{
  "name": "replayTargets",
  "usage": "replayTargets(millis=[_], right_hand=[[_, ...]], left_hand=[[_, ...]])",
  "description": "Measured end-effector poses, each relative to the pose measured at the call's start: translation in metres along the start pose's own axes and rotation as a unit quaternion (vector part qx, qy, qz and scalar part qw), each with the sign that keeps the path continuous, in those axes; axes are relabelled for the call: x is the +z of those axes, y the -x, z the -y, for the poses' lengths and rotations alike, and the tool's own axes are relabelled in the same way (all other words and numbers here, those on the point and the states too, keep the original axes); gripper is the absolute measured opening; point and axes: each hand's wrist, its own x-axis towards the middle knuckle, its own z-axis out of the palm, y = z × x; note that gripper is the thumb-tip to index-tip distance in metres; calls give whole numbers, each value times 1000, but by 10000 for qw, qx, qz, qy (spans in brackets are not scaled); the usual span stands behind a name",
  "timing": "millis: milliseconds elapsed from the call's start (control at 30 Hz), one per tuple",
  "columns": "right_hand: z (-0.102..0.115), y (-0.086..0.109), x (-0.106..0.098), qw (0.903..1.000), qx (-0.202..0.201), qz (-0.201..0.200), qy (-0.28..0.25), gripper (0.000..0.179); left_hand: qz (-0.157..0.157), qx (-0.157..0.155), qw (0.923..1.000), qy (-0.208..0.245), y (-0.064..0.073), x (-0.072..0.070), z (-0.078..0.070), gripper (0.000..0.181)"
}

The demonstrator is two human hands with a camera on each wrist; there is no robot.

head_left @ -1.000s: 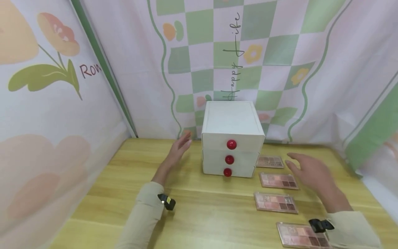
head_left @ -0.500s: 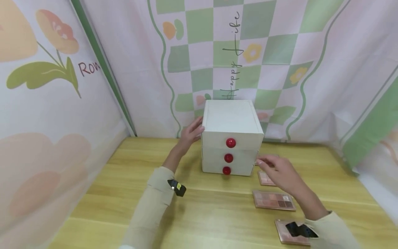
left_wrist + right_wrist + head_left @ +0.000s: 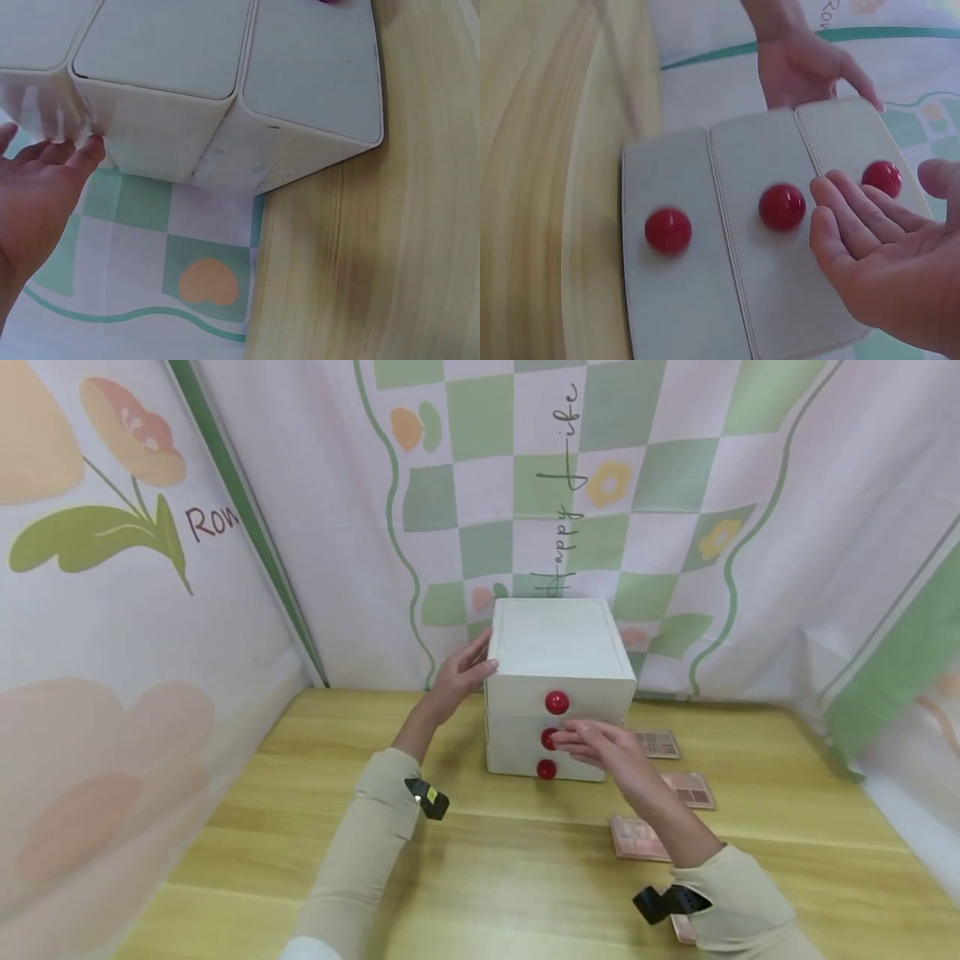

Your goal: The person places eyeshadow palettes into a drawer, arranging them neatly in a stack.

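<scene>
A white three-drawer box (image 3: pixel 562 639) stands on the table, one round red knob on each drawer front. My left hand (image 3: pixel 455 683) rests against the box's upper left side, fingers extended; the left wrist view shows its fingertips (image 3: pixel 91 150) on the side wall. In front of the drawers is my right hand (image 3: pixel 611 752), its fingers fairly straight and close to the middle knob (image 3: pixel 782 207). The right wrist view shows them beside that knob, not wrapped round it. The top knob (image 3: pixel 557 702) and the bottom knob (image 3: pixel 547 769) are untouched. All the drawers appear pushed in.
Several makeup palettes lie in a column right of the box, among them a back palette (image 3: pixel 658 744), a second palette (image 3: pixel 693 791) and a third palette (image 3: pixel 636 839); my right arm partly covers some. A patterned curtain (image 3: pixel 480 493) hangs behind the wooden table (image 3: pixel 510 877).
My left hand has moved right and up onto the box's side. My right hand has swung left from above the palettes, past the box's right edge, to the drawer fronts.
</scene>
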Motion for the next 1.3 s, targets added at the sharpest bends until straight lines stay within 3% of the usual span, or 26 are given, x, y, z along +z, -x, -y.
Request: replayTargets(millis=[300, 467, 667, 1000, 1300], right_hand=[[7, -19, 9, 9944, 543, 156, -892, 65], [10, -28, 9, 9860, 700, 342, -1476, 72], [8, -35, 9, 9736, 776, 380, -2113, 58], [8, -39, 14, 9672, 1018, -62, -2324, 39], [9, -39, 20, 9655, 958, -357, -2396, 31]], left_hand=[[87, -135, 9999, -49, -1, 0, -6, 78], [64, -135, 9999, -29, -3, -2, -4, 78], [-33, -181, 9998, -30, -4, -1, 0, 78], [-175, 136, 9995, -209, -4, 0, 3, 77], [-268, 117, 9993, -240, -4, 2, 4, 75]])
